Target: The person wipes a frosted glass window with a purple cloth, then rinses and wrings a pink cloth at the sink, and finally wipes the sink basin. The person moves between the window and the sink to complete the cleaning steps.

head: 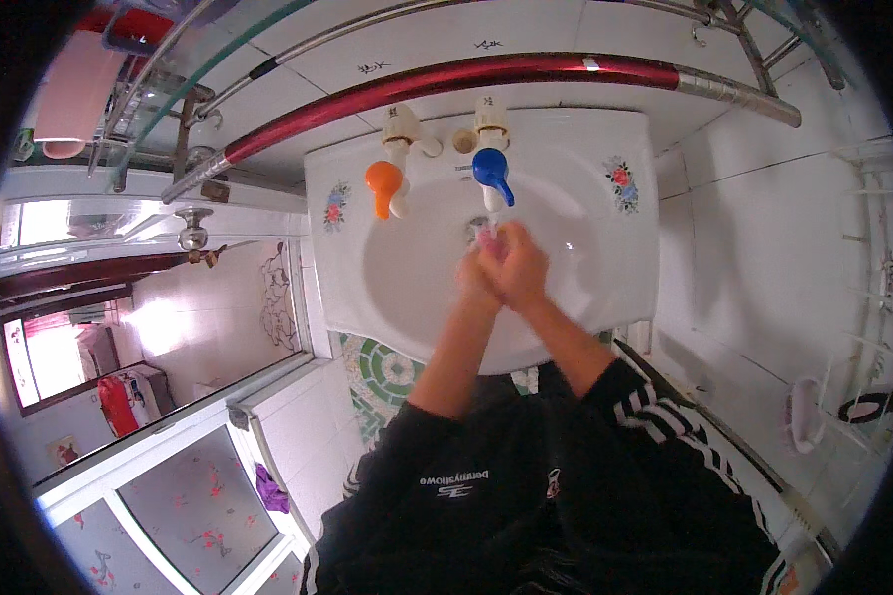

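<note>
My left hand [478, 274] and my right hand [523, 266] are pressed together over the white washbasin [409, 275]. Between them shows a small pink thing [489, 239], too blurred to name, with both hands closed around it. Just above is the white spout of the tap with a blue lever [491, 172]; a thin stream of water seems to fall from it onto the pink thing. Left of this tap stands another with an orange lever [384, 186]. The metal drain fitting [478, 227] is partly covered by my hands.
A red and silver rail [446, 83] crosses above the taps. At upper left, a glass shelf [227, 63] has a pink cup [74, 97] near it. A white wire rack [863, 297] hangs on the right wall. A framed glass door [201, 506] stands at lower left.
</note>
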Demonstrator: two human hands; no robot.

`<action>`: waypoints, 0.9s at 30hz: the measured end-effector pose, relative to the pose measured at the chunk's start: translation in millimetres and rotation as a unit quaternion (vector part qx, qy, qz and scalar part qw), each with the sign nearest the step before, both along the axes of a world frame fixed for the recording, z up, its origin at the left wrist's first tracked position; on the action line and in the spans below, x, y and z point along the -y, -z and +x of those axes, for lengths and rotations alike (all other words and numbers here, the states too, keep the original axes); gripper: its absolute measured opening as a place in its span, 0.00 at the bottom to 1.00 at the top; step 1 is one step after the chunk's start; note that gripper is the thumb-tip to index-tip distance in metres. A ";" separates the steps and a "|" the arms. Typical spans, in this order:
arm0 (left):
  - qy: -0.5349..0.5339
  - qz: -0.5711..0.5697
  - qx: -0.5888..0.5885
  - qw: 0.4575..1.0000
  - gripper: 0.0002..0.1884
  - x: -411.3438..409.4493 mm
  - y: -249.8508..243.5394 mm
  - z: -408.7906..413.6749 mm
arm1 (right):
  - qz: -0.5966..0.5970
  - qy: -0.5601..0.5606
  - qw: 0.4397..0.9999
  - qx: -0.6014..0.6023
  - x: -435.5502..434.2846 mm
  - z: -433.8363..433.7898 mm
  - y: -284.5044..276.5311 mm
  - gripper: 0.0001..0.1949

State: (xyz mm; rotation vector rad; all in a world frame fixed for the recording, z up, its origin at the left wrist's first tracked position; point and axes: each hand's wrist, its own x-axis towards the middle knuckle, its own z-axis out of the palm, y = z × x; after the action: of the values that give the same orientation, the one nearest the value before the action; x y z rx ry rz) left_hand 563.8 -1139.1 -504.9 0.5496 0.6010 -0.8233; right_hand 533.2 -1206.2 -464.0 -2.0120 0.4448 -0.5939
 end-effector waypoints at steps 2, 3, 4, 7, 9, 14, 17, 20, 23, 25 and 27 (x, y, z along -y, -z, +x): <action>0.071 0.108 0.149 0.980 0.18 13.1 -21.1 -7.3 | 0.054 0.050 0.992 -0.099 33.8 21.0 11.1 0.11; 0.084 0.192 0.212 0.955 0.17 4.8 -3.5 -6.4 | 0.080 0.067 0.983 -0.149 36.7 24.8 12.9 0.12; 0.097 0.268 0.274 0.919 0.16 -3.3 27.3 -2.0 | 0.057 0.056 0.988 -0.129 25.5 21.6 -0.9 0.12; 0.049 0.043 0.202 0.977 0.14 -15.0 24.4 10.9 | 0.054 0.039 0.984 -0.164 17.8 17.1 -1.1 0.13; -0.018 -0.018 0.085 0.996 0.13 -9.2 -3.4 11.8 | 0.057 0.028 0.980 -0.189 13.3 12.3 -2.6 0.13; -0.040 0.242 0.045 0.968 0.17 2.2 -33.5 16.0 | 0.133 0.001 0.968 -0.213 50.8 20.6 4.5 0.13; 0.040 0.255 0.304 0.917 0.20 -15.0 -21.2 32.1 | 0.486 -0.181 0.792 -0.323 74.7 19.1 7.6 0.15; 0.150 0.357 0.511 0.768 0.25 -26.3 -16.7 47.2 | 0.394 -0.297 0.788 -0.370 77.7 4.1 21.1 0.19; 0.290 0.572 0.497 0.584 0.26 -46.3 -24.4 50.5 | 0.458 -0.249 0.815 -0.252 74.2 10.3 -2.6 0.15; 0.230 0.473 0.344 0.778 0.27 -48.7 -29.7 40.5 | 0.434 -0.253 0.837 -0.216 69.9 18.2 -20.3 0.16; 0.159 0.335 0.166 0.913 0.27 -42.6 -33.6 26.9 | 0.362 -0.237 0.885 -0.171 56.7 21.3 -16.6 0.16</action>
State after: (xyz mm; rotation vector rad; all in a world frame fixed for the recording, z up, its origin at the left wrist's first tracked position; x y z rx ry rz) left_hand 590.7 -1096.6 -471.3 1.4193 0.4731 -0.7920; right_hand 554.6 -1262.9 -447.4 -1.4012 0.2968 0.2289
